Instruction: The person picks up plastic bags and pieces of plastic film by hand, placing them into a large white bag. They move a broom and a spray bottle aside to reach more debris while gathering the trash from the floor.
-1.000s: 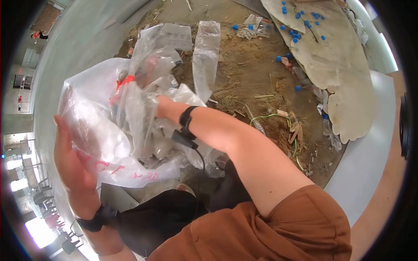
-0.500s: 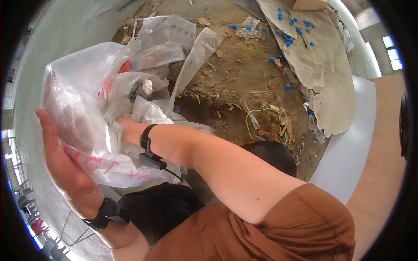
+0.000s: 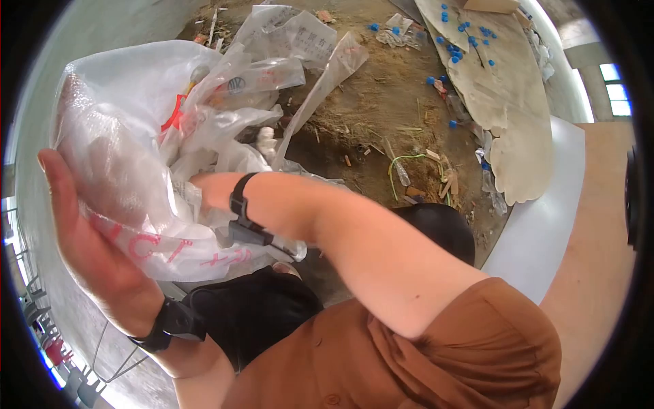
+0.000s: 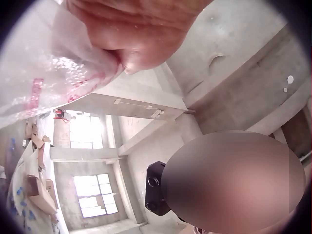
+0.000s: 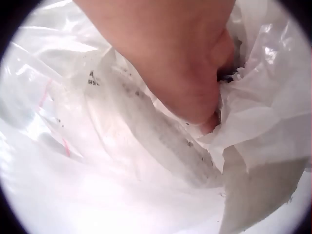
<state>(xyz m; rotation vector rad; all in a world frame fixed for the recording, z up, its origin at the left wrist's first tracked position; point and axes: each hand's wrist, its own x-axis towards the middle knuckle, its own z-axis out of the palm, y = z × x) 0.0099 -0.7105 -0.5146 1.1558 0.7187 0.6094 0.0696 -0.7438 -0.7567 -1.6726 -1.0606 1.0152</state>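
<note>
Because the large translucent white plastic sack with red lettering (image 3: 102, 146) slumps between the person's hands, at front left, its limp wall looks the likeliest thing to fail: should the left hand (image 3: 102, 245) slip off, the mouth could fold over the right hand (image 3: 212, 191). The left lies against the lettered rim, one digit straight along the outside, though I cannot tell whether the others grip; the right reaches down among white film, fingers partly buried, so what it grasps, if anything, I cannot tell. A quick pull might drag along the loose translucent plastic sheets with dark printing (image 3: 310, 42) at the sack's far side, snag film on the black box-shaped wrist device (image 3: 246, 230), or tip out the thin orange-red strip (image 3: 174, 114). As for room, the brown floor strewn with dirt and straw (image 3: 361, 119) gives the right arm its widest lane, bounded by the scalloped edge of a flat beige sheet (image 3: 507, 105). Black-trousered legs (image 3: 255, 317) crowd the sack's near rim, leaving little play. Within that lane lie a slim clear plastic bottle (image 3: 398, 165) and, just beside it, a bright green strand (image 3: 391, 180); small round blue caps (image 3: 490, 62) dot the beige sheet.
</note>
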